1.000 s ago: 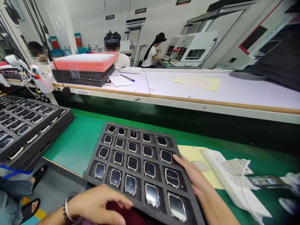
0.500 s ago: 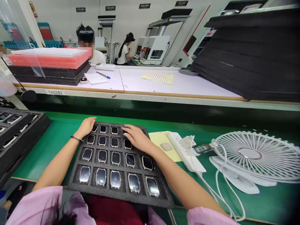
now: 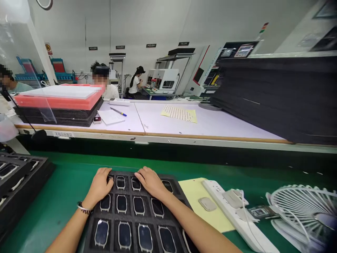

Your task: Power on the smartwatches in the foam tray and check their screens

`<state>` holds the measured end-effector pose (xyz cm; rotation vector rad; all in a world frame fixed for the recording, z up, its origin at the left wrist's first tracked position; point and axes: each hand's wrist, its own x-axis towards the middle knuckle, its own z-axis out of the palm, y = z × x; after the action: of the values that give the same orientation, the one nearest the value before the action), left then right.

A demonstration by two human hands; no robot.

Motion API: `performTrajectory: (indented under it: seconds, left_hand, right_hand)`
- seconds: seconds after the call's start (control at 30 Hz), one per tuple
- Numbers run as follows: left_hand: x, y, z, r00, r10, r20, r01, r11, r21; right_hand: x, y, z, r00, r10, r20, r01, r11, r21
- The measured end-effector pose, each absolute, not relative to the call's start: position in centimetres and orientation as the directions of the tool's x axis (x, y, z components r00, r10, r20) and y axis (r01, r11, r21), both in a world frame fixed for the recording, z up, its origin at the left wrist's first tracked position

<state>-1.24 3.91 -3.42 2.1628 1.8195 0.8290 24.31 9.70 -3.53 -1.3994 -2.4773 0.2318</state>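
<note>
A black foam tray lies on the green work surface in front of me, its near end cut off by the bottom of the view. Square pockets in it hold smartwatch bodies without straps, such as this watch, screens up. At the far left corner, my left hand is closed over the tray edge, its thumb on the foam side. My right hand grips the far edge near the middle, thumb beside a watch. The forearm hides part of the tray's right side.
Another foam tray stack with watches stands left. On the right are a yellow sheet with a small pale square item, a power strip with chargers and a white fan. Beyond runs a raised shelf; people sit behind it.
My right hand has shifted left and away from me, from over the watches to the tray's far edge. My left hand stays at the corner. The camera has tilted up.
</note>
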Motion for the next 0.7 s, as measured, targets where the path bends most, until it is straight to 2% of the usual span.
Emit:
performTrajectory:
  seconds: [0.37,0.43,0.57,0.63,0.7]
  left_hand:
    - [-1.5,4.4,-3.4,0.15,0.956,0.254,0.816,-0.265,0.514]
    - [-1.7,4.2,-3.4,0.167,0.952,0.255,0.806,-0.281,0.522]
    - [-2.2,3.7,-3.7,0.18,0.948,0.263,0.766,-0.303,0.567]
    - [-2.3,3.4,-4.0,0.152,0.95,0.273,0.766,-0.288,0.576]
    - [-2.2,3.2,-4.1,0.095,0.947,0.308,0.794,-0.259,0.551]
  right_hand:
    - [25.0,9.4,-3.6,-0.456,0.875,0.165,0.799,0.484,-0.357]
    - [24.5,8.8,-3.1,-0.458,0.865,0.203,0.788,0.501,-0.357]
    - [22.3,6.8,-1.8,-0.633,0.719,0.288,0.657,0.695,-0.291]
    - [20.9,6.1,-1.3,-0.716,0.659,0.23,0.617,0.751,-0.233]
    - [19.5,5.8,-1.0,-0.726,0.667,0.169,0.643,0.745,-0.178]
